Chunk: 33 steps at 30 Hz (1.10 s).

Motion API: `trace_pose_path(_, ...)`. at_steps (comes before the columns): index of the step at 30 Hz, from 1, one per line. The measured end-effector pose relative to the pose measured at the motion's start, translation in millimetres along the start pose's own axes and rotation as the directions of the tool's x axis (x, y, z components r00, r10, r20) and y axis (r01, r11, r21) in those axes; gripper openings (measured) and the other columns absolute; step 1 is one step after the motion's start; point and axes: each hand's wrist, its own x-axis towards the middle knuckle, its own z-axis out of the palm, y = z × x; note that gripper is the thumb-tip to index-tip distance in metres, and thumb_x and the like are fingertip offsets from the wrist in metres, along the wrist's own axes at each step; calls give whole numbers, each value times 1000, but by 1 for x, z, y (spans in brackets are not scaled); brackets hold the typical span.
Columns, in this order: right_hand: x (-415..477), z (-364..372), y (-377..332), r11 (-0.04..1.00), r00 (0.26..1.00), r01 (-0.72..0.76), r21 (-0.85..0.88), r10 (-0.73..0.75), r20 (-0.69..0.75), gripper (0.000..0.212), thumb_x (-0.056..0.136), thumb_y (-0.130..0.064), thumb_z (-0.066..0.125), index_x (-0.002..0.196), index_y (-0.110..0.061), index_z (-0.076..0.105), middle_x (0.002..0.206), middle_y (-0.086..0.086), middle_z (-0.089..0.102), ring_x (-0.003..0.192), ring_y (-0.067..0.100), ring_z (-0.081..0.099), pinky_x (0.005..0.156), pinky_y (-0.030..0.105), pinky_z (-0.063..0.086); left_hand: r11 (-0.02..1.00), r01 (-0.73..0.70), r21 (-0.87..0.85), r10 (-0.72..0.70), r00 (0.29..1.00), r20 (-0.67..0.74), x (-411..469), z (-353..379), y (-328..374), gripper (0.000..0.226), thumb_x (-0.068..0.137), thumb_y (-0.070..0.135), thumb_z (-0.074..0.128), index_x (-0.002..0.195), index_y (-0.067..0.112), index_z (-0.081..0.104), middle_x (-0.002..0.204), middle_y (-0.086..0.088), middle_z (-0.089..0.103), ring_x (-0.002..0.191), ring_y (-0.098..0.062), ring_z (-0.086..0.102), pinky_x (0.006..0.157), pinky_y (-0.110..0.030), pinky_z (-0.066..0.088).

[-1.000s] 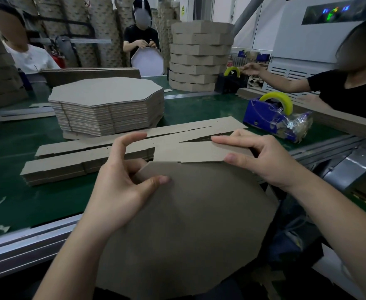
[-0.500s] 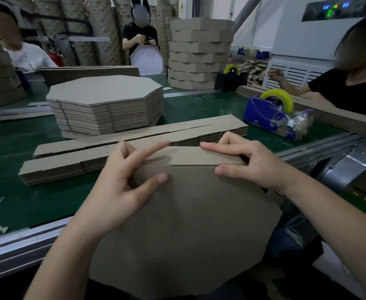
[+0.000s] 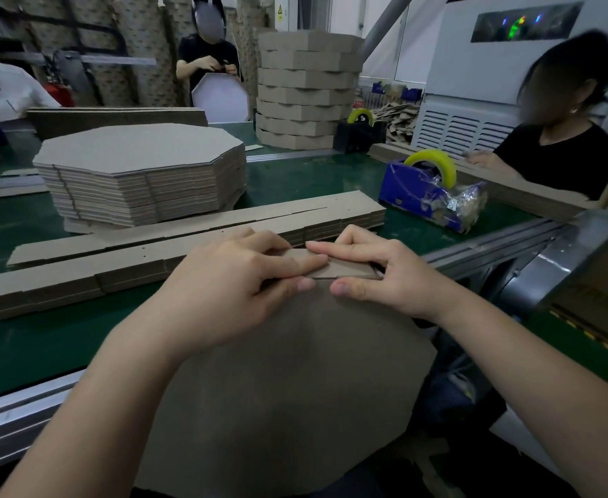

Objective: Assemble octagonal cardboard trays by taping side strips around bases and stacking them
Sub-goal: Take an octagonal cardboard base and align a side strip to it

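Far left on the green belt [image 3: 25, 339] sits a tall stack of flat octagonal bases [image 3: 140, 174]. In front of it, two long piles of side strips [image 3: 115, 267] run across, right behind the hands. Further back stands a tower of finished trays [image 3: 306, 91], and to the right a blue tape dispenser [image 3: 424, 195] (yellow roll on top). Centre stage is a plain grey-brown octagonal base [image 3: 288, 389], held tilted over the belt's near rail. The left hand [image 3: 230, 285] and right hand [image 3: 378, 278] cover its far edge, both pinching a short side strip [image 3: 345, 269] against it, thumbs nearly meeting.
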Motion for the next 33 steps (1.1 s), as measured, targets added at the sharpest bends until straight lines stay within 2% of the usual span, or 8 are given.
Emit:
trace_pose_path(4, 1, -6, 9, 999, 998, -52, -17, 52, 29, 39, 89, -38, 57, 128, -41, 53, 104, -5, 51, 98, -1, 52, 89, 14, 40, 999, -30, -22, 29, 999, -20, 2, 6, -6, 50, 82, 70, 17, 126, 62, 41, 120, 16, 56, 110, -10, 50, 82, -38, 49)
trace_pose_path(7, 8, -28, 28, 992, 976, -125, -22, 119, -183, 29, 90, -47, 56, 118, -42, 60, 106, -12, 57, 102, 4, 56, 92, 26, 45, 999, -45, -28, 44, 998, -53, 3, 9, -12, 46, 84, 70, 19, 124, 65, 42, 117, 18, 57, 106, -11, 52, 76, -37, 50)
trace_pose_path(11, 18, -77, 77, 929, 792, -334, -158, 186, -581, 10, 91, -30, 65, 100, -31, 69, 103, -7, 55, 92, 5, 56, 84, 21, 41, 997, -43, -67, 38, 997, -73, 4, 11, -19, 43, 86, 73, 18, 120, 67, 44, 114, 24, 56, 105, -9, 53, 76, -40, 52)
trace_pose_path(15, 24, -125, 131, 707, 566, -664, -243, 261, -782, 30, 88, -37, 66, 114, -22, 64, 118, 1, 42, 120, 22, 42, 92, 27, 33, 997, -39, -67, 35, 997, -66, 8, 13, -16, 44, 85, 74, 16, 119, 69, 43, 113, 25, 57, 104, -9, 53, 77, -40, 51)
trace_pose_path(19, 26, -157, 163, 534, 398, -828, -172, 343, -851, 80, 82, -47, 70, 146, -20, 31, 153, 11, 19, 140, 32, 21, 112, 47, 26, 998, -25, -50, 22, 998, -64, 11, 13, -13, 46, 84, 72, 17, 120, 68, 44, 114, 24, 56, 104, -8, 51, 79, -38, 49)
trace_pose_path(24, 31, -191, 186, 670, 348, -719, 184, 576, -740, 106, 81, -30, 77, 155, -24, 2, 162, 10, 13, 146, 33, 18, 117, 52, 23, 998, -14, -61, 10, 998, -59, 10, 12, -13, 45, 86, 69, 19, 121, 65, 46, 114, 24, 55, 104, -8, 51, 80, -36, 50)
trace_pose_path(30, 23, -219, 207, 625, 334, -763, 165, 599, -728, 90, 76, -35, 81, 148, -13, 33, 152, 14, 28, 136, 33, 35, 113, 43, 30, 999, -11, -38, 9, 998, -61, 10, 12, -13, 43, 87, 69, 20, 121, 66, 48, 114, 24, 56, 105, -5, 51, 78, -32, 50)
trace_pose_path(33, 22, -219, 210, 653, 328, -725, 219, 607, -724, 87, 69, -35, 86, 137, -11, 36, 142, 14, 42, 125, 31, 45, 99, 40, 38, 1000, -15, -19, 14, 998, -58, 14, 13, -10, 42, 88, 67, 23, 121, 65, 49, 113, 24, 57, 101, -4, 52, 73, -23, 44)
